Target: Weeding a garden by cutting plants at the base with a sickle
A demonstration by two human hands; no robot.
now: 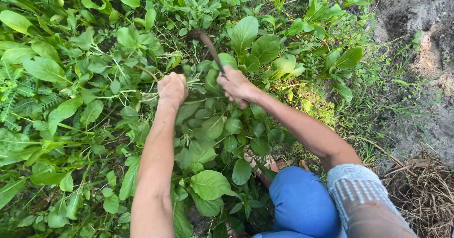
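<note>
Sickle [208,46] blade blurred; right hand [235,84] hides its handle.

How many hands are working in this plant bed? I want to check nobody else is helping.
2: the left hand grips a bunch of stems; the right hand holds a curved blade.

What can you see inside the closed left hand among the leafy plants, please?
Pale green stems stick out of the left hand, bunched in its fist. The gripped part is hidden by the fingers. The right hand holds a dark curved blade; its handle is covered.
</note>
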